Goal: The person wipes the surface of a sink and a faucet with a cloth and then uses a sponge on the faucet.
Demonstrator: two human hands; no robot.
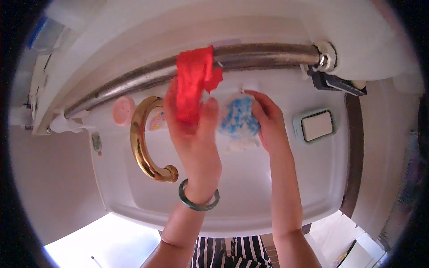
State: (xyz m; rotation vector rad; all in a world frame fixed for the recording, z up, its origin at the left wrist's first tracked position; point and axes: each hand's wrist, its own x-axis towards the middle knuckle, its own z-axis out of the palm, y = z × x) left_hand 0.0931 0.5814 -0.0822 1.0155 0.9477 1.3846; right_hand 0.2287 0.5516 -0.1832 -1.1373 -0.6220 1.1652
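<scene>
My left hand [192, 134], a dark green bangle on its wrist, is closed around a bright red cloth [191, 85] above the back of the white sink. The cloth's upper end overlaps the metal bar [272, 54]; I cannot tell whether it touches it. To the right, my right hand [270, 118] grips the side of a rounded, blue-and-white speckled item [241, 118] that looks soft; its kind is unclear. Something white and crumpled [242, 144] shows just below that item. Both hands are close together, with a narrow gap between the cloth and the speckled item.
A curved gold faucet [142, 138] arches left of my left hand, near a pink round object [124, 110]. White soap [317, 126] sits in a pale green dish [298, 127] at the right. A small bottle [96, 143] stands on the left of the sink rim [223, 227].
</scene>
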